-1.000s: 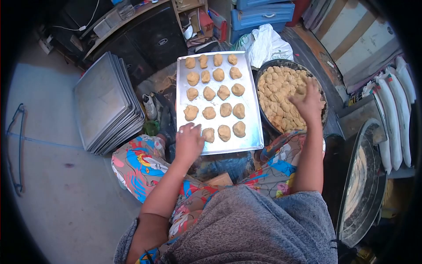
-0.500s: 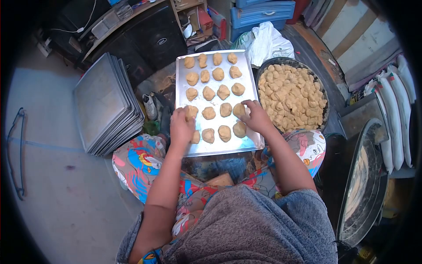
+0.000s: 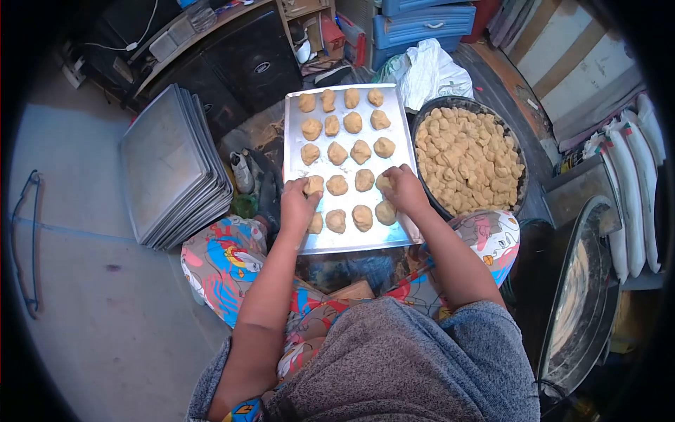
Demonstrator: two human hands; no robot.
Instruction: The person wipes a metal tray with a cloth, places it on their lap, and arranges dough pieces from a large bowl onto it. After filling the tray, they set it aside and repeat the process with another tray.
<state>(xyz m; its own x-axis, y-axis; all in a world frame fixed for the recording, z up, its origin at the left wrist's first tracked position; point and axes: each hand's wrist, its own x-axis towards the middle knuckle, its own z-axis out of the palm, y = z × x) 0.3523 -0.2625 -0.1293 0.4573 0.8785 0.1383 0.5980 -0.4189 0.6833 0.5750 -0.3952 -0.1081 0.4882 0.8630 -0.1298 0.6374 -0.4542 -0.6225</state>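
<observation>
In front of me a metal baking tray (image 3: 320, 243) carries rows of dough balls (image 3: 337, 185). My left hand (image 3: 299, 205) is at the tray's left side, its fingers closed around a dough ball (image 3: 314, 185) at the left end of the second row from my side. At the right end of that row, my right hand (image 3: 406, 190) has its fingers curled on another dough ball (image 3: 383, 182), which is partly hidden. Just right of the tray stands a round black tub (image 3: 522, 184) heaped with dough pieces (image 3: 467, 158).
A stack of baking trays (image 3: 169, 169) leans at the left. A white plastic bag (image 3: 436, 70) lies beyond the tub, before blue drawers (image 3: 422, 27). On the right are a large black basin (image 3: 576, 302) and white sacks (image 3: 629, 190). A dark hanger-like frame (image 3: 31, 243) lies far left.
Both hands stay on the dough balls at the row's ends, with small finger shifts. My left hand has moved slightly right and down, uncovering more of its ball. The whole view has shifted slightly.
</observation>
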